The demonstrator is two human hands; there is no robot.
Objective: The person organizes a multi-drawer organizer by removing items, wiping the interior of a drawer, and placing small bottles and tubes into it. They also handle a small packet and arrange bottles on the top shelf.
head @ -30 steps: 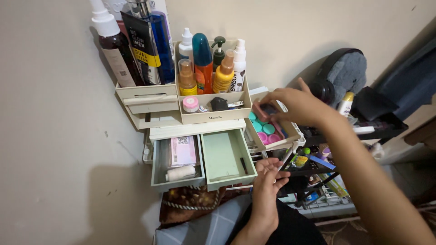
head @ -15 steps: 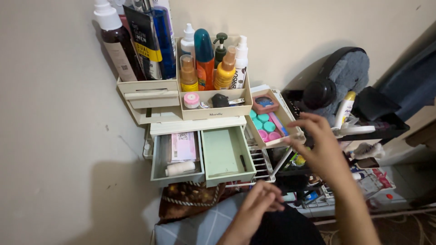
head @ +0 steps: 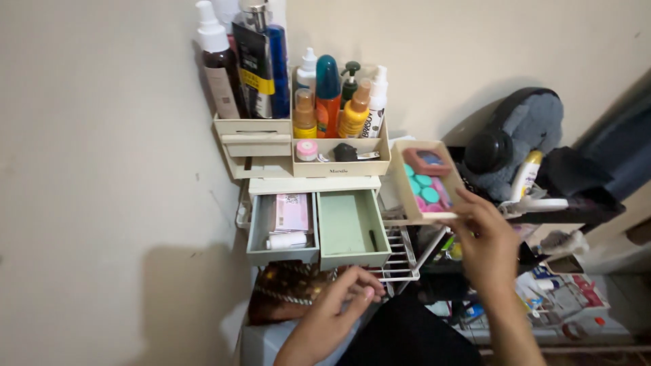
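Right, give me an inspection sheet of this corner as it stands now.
Surface: cream desk organiser against the wall, with a white wire rack beside it.
Job's things: small cream tray of pink and teal round pieces, tilted, its near edge at the right hand.
Clutter: bottles upright in the top compartments; two open drawers, the left drawer holding a pink packet and a white tube, the green drawer nearly bare.
Hands: right hand touching the tray; left hand curled, low, by a patterned brown pouch.
Cables: nothing seen.
Surroundings: plain wall, dark headphones, packets at lower right.
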